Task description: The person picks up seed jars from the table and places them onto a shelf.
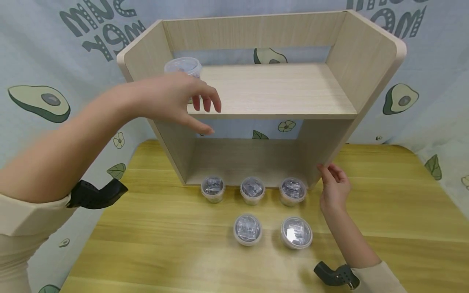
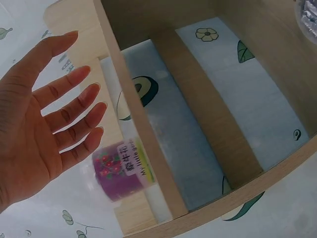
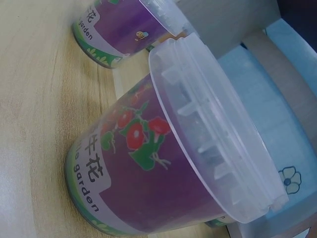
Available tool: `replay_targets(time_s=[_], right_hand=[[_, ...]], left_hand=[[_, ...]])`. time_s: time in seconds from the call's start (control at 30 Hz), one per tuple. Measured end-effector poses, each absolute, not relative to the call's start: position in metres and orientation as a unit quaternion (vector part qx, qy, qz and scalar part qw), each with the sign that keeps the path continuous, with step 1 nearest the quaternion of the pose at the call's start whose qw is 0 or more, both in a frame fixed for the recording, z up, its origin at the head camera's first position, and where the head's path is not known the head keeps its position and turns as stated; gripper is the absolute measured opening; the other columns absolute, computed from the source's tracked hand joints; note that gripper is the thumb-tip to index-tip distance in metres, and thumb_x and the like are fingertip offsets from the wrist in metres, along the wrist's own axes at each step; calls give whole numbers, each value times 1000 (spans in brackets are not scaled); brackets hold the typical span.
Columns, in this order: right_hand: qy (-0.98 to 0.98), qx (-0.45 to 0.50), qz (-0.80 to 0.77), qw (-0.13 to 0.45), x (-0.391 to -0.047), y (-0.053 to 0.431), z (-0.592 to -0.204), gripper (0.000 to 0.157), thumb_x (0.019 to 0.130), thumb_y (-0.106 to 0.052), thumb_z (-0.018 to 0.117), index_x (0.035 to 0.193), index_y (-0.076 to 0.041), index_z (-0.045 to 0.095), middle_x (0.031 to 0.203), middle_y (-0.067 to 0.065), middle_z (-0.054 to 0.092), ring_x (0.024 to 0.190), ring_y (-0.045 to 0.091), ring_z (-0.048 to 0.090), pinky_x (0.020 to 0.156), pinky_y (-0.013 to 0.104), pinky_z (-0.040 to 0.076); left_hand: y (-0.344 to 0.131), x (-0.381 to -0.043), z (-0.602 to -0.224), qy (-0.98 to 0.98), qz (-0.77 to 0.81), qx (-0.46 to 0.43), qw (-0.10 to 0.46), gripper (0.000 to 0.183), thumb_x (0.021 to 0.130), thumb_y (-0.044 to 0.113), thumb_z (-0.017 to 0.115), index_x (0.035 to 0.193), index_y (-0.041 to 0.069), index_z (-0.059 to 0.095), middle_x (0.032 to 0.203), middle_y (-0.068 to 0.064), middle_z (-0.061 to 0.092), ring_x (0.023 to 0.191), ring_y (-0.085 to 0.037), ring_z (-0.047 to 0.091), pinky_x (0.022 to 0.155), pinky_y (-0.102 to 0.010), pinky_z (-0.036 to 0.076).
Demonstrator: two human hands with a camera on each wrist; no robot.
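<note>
My left hand (image 1: 176,95) hovers in front of the upper shelf's left end, fingers loosely spread and holding nothing. Just behind it a clear-lidded plastic tub (image 1: 183,65) stands on that shelf, partly hidden by the hand. In the left wrist view, the tub (image 2: 121,171) shows a purple label with red flowers, apart from the fingertips. My right hand (image 1: 335,189) grips the lower front edge of the right side panel of the wooden shelf unit (image 1: 278,89) between thumb and curled fingers. The right wrist view shows a large purple-labelled tub (image 3: 148,158) close by, but not the hand.
Along the unit's front stand three lidded tubs, left (image 1: 213,188), middle (image 1: 252,190) and right (image 1: 292,191). Two more, one at left (image 1: 247,229) and one at right (image 1: 296,232), stand nearer on the wooden table (image 1: 165,244). A printed cloth (image 1: 33,142) hangs behind.
</note>
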State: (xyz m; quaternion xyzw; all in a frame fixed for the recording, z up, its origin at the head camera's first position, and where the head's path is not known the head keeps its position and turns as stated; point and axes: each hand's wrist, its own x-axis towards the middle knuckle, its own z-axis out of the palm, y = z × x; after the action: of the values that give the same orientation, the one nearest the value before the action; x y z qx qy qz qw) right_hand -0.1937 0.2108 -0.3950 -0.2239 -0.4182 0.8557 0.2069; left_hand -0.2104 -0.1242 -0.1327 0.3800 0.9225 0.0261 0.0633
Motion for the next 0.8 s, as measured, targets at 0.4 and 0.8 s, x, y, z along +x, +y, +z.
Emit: replay_targets(time_s=[0.4,0.8], right_hand=[[-419,-227,855,206,-193,210,-393,17,73,9,70,79,-5,61,87,3,58,90,13,53,72,15,49],[-419,-232,853,208,-194,210,-393,17,73,9,71,79,-4,61,88,4,56,91,14,52,71,15,50]], left_hand=[[-120,-208,-171,901,51,418,100,40,76,39,73,109,19,60,97,2,59,90,-13,54,80,-32,44],[-119,-204,-192,899,50,421,109,40,77,39,72,110,19,60,99,3,58,93,-13,53,79,-32,44]])
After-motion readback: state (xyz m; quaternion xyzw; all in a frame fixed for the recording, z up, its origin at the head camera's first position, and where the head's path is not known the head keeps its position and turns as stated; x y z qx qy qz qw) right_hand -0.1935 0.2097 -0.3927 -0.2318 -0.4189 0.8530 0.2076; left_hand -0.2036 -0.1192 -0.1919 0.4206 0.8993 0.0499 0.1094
